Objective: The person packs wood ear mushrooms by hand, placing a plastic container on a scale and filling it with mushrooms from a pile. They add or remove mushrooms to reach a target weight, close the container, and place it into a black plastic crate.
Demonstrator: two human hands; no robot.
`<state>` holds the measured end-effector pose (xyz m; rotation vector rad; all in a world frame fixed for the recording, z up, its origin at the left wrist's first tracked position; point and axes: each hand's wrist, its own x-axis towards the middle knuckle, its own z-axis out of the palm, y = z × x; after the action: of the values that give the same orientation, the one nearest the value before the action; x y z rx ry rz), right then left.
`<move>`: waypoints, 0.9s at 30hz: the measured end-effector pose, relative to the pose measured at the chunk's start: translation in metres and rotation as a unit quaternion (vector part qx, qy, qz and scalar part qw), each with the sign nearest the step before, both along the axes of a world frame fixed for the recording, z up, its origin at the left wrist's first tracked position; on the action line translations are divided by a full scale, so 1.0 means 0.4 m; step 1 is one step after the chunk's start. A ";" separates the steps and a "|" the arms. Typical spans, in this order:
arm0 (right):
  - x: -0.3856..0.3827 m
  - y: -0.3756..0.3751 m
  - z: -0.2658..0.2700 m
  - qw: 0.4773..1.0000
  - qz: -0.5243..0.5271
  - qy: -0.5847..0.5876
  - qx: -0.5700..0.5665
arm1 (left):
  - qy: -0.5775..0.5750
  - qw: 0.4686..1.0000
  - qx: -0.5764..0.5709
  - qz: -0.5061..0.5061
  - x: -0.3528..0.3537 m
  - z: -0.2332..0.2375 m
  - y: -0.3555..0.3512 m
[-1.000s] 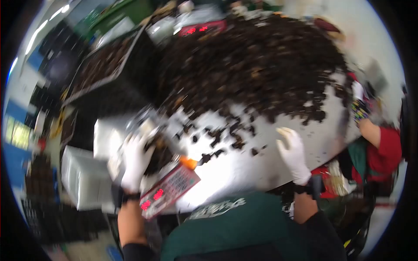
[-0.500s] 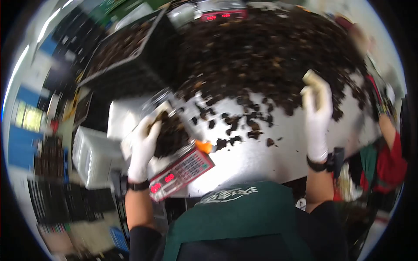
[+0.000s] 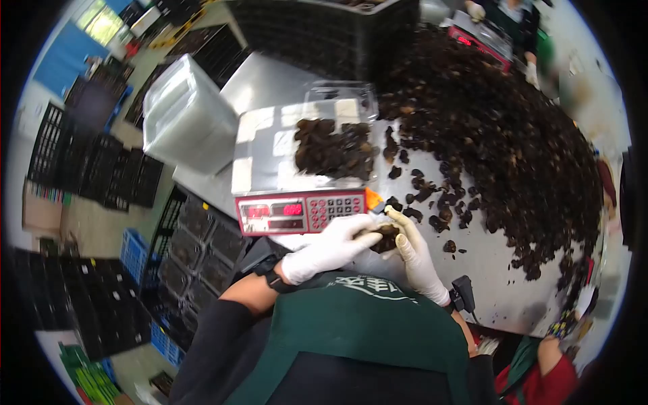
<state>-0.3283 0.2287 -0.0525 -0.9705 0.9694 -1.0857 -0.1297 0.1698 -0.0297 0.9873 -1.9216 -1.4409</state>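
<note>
My gloved left hand [image 3: 331,248] and gloved right hand [image 3: 417,260] come together in front of the scale, near the table's front edge. Between their fingers is a small clump of dark wood ear mushrooms [image 3: 387,239], partly covered by the gloves. Just beyond my left hand stands a red digital scale [image 3: 272,187] with lit red figures. On its pan rests a clear plastic box [image 3: 373,108], lid hinged open at the back, filled with wood ear mushrooms [image 3: 331,152]. Something orange [image 3: 372,198] lies by the scale's right corner, close to my right fingertips.
A large heap of wood ear mushrooms [image 3: 499,142] covers the table's right side, with loose pieces towards me. Stacked clear boxes [image 3: 185,121] stand left of the scale; a black crate [image 3: 317,40] is behind it. Another person's gloved hand [image 3: 476,11] is beside a second scale [image 3: 480,42].
My left hand has left the box on the scale and moved to the front. My right hand has come in from beside the heap to meet it. The view has turned.
</note>
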 end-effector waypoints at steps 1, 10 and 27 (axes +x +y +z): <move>-0.005 0.006 -0.004 0.999 0.024 0.027 0.012 | 0.031 0.999 0.007 0.013 -0.008 -0.020 0.027; -0.001 0.070 -0.050 0.989 -0.016 0.112 0.094 | -0.030 0.999 0.008 0.030 -0.008 -0.090 0.107; -0.128 0.231 -0.052 0.946 -0.206 0.249 0.023 | -0.092 0.984 0.062 -0.137 -0.066 -0.060 0.092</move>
<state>-0.3794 0.3212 -0.0731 -1.0526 1.6615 -1.1741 -0.1561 0.2065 -0.0535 0.9689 -2.1933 -1.6910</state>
